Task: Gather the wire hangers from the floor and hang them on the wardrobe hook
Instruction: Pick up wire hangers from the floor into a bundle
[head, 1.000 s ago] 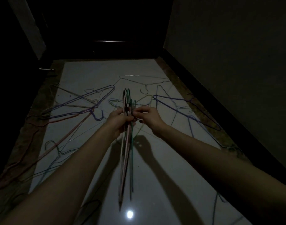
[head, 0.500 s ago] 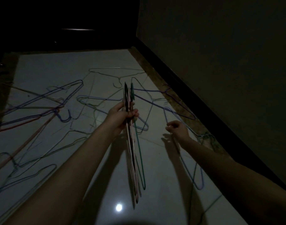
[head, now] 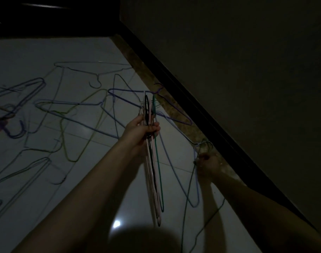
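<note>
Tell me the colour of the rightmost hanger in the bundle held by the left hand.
Green: the rightmost hanger in the left hand is green wire, clearest in the head view.

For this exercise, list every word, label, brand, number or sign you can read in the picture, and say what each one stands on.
There are none. The bundle of wire hangers in the left hand, the hangers on the tiled floor, the wall and the right hand at the floor's edge show no readable text; the scene is dim.

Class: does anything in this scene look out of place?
Yes. Wire hangers lie scattered and overlapping across the floor instead of hanging up. The left hand holds a bundle; the right hand grips another hanger.
</note>
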Available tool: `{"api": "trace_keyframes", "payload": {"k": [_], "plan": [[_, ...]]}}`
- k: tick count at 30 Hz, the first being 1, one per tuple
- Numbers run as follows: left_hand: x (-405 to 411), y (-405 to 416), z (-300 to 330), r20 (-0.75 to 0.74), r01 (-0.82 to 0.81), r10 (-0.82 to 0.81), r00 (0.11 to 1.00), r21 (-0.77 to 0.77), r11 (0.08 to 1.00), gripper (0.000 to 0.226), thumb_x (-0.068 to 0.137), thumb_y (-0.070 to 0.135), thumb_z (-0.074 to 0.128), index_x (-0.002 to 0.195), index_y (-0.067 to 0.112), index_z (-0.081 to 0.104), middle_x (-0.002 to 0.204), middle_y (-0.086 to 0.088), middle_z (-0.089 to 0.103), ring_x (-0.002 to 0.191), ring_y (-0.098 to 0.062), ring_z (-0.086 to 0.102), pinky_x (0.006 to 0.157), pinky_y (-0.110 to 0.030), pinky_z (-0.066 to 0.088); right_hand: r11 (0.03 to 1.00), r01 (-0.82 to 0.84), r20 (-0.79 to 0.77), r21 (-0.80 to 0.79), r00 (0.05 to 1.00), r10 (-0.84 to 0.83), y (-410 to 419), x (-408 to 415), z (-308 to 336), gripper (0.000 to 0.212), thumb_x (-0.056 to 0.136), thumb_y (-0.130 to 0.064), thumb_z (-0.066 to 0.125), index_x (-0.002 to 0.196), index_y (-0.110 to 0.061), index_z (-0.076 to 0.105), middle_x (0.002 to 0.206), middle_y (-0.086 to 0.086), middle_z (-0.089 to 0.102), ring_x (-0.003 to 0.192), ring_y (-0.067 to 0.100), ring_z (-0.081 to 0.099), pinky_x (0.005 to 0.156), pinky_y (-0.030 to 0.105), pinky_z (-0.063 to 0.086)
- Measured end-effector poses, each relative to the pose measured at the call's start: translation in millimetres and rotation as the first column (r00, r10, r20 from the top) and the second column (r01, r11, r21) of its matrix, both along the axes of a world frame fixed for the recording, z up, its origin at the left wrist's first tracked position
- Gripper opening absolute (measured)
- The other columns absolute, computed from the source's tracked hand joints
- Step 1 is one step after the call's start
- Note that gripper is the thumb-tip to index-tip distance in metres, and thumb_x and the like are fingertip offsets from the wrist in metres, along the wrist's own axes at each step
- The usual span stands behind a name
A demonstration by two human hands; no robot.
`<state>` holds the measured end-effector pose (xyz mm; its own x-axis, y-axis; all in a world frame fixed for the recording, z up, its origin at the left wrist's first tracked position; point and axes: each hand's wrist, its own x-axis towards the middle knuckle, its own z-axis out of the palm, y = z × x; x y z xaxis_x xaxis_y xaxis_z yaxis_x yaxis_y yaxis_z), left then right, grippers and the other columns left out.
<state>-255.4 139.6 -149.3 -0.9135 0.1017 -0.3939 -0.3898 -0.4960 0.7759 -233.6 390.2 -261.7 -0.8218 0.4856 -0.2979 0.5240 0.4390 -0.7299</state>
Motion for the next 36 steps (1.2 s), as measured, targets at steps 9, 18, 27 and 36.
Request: {"api": "trace_keyframes", "payload": {"k": [9,18,27,36], "plan": [[-6.3,7.3,-9.1,0.003,-0.003,0.003,1.000,-0.001,1.000,0.036,0.084,-0.019,0.047,0.107,0.008,0.055,0.085,-0.010,0.060,0.079,-0.018,0.061,0.066,-0.020,0.055,1.000,0.003,0.078,0.001,0.997,-0.003,3.7,-7.2,-10.4,0.024,0.083,0.011,0.058,0.106,0.012,0.053,0.096,0.026,0.057,0.084,0.028,0.054,0.056,0.021,0.044],[1.1,-4.3,1.4,-0.002,-0.022,0.022,1.000,-0.025,0.999,0.033,0.084,-0.018,0.049,0.096,0.011,0.058,0.083,-0.009,0.059,0.078,-0.017,0.060,0.061,-0.019,0.054,0.932,0.011,-0.038,-0.361,0.999,-0.026,-40.7,-11.0,16.8,0.013,0.088,0.013,0.047,0.091,0.000,0.051,0.062,0.015,0.046,0.031,0.012,0.049,0.035,0.020,0.043],[4.2,-43.4,2.3,-0.004,-0.128,0.128,0.992,-0.091,0.988,0.041,0.082,-0.018,0.052,0.115,0.006,0.056,0.085,-0.007,0.060,0.082,-0.017,0.060,0.076,-0.028,0.051,0.842,-0.386,-0.108,-0.378,0.921,0.374,-126.7,-30.6,53.0,0.024,0.090,0.000,0.057,0.113,0.001,0.060,0.085,0.011,0.061,0.067,0.012,0.060,0.051,0.015,0.051],[7.1,-71.1,-1.1,-0.026,-0.235,0.233,0.972,-0.120,0.965,0.042,0.082,-0.020,0.050,0.115,0.006,0.055,0.082,-0.006,0.060,0.079,-0.015,0.059,0.075,-0.024,0.050,0.963,-0.173,0.004,-0.208,0.984,0.177,-71.4,-15.4,11.1,0.018,0.081,0.009,0.062,0.077,-0.007,0.055,0.074,0.016,0.056,0.054,0.006,0.063,0.056,0.025,0.055]]}}
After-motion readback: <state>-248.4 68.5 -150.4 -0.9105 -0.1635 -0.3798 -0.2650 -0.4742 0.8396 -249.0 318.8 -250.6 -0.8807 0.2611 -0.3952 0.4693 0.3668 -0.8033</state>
